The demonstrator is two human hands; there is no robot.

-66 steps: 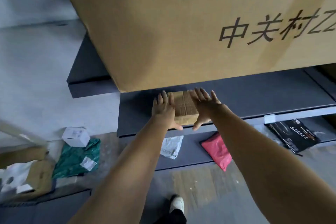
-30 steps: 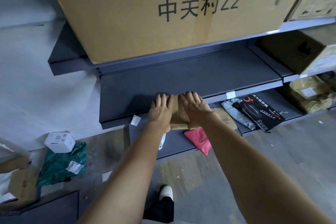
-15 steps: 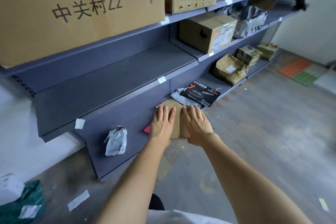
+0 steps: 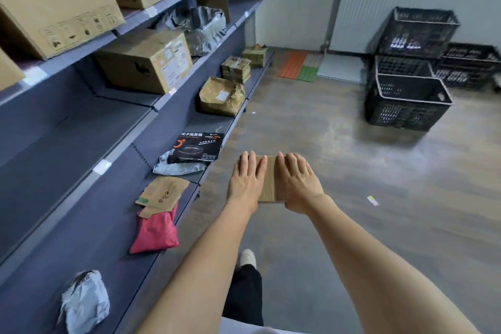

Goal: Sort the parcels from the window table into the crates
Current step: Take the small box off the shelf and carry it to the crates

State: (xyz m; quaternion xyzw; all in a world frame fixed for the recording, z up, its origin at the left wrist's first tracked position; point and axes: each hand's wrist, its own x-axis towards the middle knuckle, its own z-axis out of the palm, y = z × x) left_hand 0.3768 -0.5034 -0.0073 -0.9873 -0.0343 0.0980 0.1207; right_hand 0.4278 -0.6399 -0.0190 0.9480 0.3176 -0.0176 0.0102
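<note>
Shelves (image 4: 81, 160): long grey shelves run along the left side, so parcels can lie flat where a person can reach them.
Grey bag (image 4: 84, 304): it lies crumpled on the low shelf, nearest to the person.
Pink bag (image 4: 154, 233): it lies flat on the same shelf, with one corner tucked under a brown envelope (image 4: 162, 192).
Black packet (image 4: 196, 148): it rests on top of another grey bag, near the shelf's front edge.
Big boxes (image 4: 143, 62): they sit on the higher shelves, I think because they need more room.
Left hand (image 4: 245, 179): it lies on the left side of the box top, fingers straight and close together. I cannot see the thumb.
Box (image 4: 268, 179): this small brown parcel is in the air in front of the person, over the floor, just off the shelf. It sits level between both hands, so it should not tip or slip.
Right hand (image 4: 296, 182): it lies on the right side of the box top, fingers straight. Its thumb is hidden too, so I cannot tell how the box is gripped from below.
Crates (image 4: 406, 100): black crates stand stacked by the far wall, well apart from the box. I think the box goes there next, so the person has to walk over.
</note>
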